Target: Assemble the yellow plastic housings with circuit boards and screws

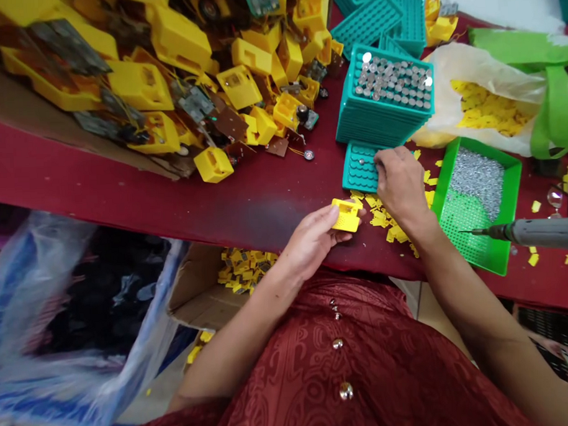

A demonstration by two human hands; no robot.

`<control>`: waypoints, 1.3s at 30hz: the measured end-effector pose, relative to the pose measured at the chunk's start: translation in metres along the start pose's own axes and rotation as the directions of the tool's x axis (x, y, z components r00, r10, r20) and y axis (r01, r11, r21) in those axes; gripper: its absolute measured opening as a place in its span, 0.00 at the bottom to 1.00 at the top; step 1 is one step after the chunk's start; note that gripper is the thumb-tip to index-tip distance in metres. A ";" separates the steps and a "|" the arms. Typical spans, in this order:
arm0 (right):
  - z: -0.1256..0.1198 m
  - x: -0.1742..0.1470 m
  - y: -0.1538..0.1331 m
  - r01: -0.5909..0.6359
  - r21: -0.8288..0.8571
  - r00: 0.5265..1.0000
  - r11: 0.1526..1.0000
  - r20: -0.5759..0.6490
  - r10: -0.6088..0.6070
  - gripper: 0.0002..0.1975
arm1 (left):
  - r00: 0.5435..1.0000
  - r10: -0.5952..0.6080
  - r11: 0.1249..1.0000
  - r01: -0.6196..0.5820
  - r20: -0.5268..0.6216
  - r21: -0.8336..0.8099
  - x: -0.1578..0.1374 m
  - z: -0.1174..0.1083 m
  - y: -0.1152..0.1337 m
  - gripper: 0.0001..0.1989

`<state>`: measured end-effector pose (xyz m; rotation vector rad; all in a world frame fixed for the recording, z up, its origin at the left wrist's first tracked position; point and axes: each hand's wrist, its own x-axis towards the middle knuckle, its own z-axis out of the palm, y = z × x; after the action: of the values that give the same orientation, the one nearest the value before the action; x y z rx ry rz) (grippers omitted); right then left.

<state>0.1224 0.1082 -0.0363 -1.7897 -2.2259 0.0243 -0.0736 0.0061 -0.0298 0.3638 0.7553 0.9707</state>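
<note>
My left hand (313, 237) grips a small yellow plastic casing (345, 216) with an opening along its top and small holes in its face. My right hand (401, 178) is over the right side of a low teal tray (354, 166) with round pockets, fingers bent together. Whatever its fingertips hold, if anything, is hidden. One small silver disc (361, 162) shows in that tray. Loose flat yellow plastic pieces (381, 216) lie on the red table below the tray, between my hands.
Behind stands a stack of teal trays (369, 120), its top one filled with silver discs. A green basket (513, 168) of small screws and an electric screwdriver (545, 233) are on the right. Yellow casings with wires (180, 42) are heaped at upper left. An open cardboard box (193, 291) sits below the edge.
</note>
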 end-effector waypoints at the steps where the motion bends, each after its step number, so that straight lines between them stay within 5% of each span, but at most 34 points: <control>1: 0.000 -0.002 0.000 -0.004 -0.016 1.000 1.000 0.007 0.004 0.16 | 1.000 0.002 1.000 -0.002 -0.002 0.010 0.000 0.001 0.000 0.14; 8: 0.005 0.005 -0.010 -0.049 -0.017 0.999 0.999 0.023 0.050 0.15 | 0.999 0.002 1.000 -0.002 -0.042 0.009 0.000 0.004 -0.001 0.14; 13: -0.013 0.007 -0.011 -0.128 0.018 0.987 0.992 0.095 0.126 0.13 | 0.995 0.011 1.000 -0.012 -0.103 -0.008 -0.001 0.007 -0.002 0.11; 17: -0.026 -0.009 -0.009 -0.116 0.234 0.993 0.965 0.035 0.111 0.11 | 0.987 -0.001 1.000 0.001 -0.158 0.002 -0.003 0.010 -0.001 0.10; 23: -0.022 -0.019 -0.011 -0.308 0.677 0.943 0.669 0.124 0.309 0.06 | 0.985 0.050 0.997 -0.040 -0.168 0.063 0.001 0.009 -0.002 0.13; 30: -0.028 -0.010 -0.011 -0.432 0.855 0.874 0.288 0.319 0.365 0.06 | 0.978 0.066 0.996 -0.051 -0.198 0.078 0.011 0.009 -0.002 0.12; 34: -0.032 -0.014 -0.011 -0.450 0.876 0.862 0.171 0.377 0.340 0.03 | 0.974 0.084 0.994 -0.067 -0.211 0.084 0.014 0.012 -0.003 0.11; 39: -0.031 -0.022 -0.012 -0.472 0.873 0.863 0.123 0.430 0.267 0.04 | 0.961 0.146 0.982 -0.112 -0.234 0.152 0.013 0.012 -0.004 0.12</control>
<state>0.1219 0.0790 -0.0093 -1.4166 -1.0704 1.4216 -0.0584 0.0158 -0.0291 0.4228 1.0365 1.1021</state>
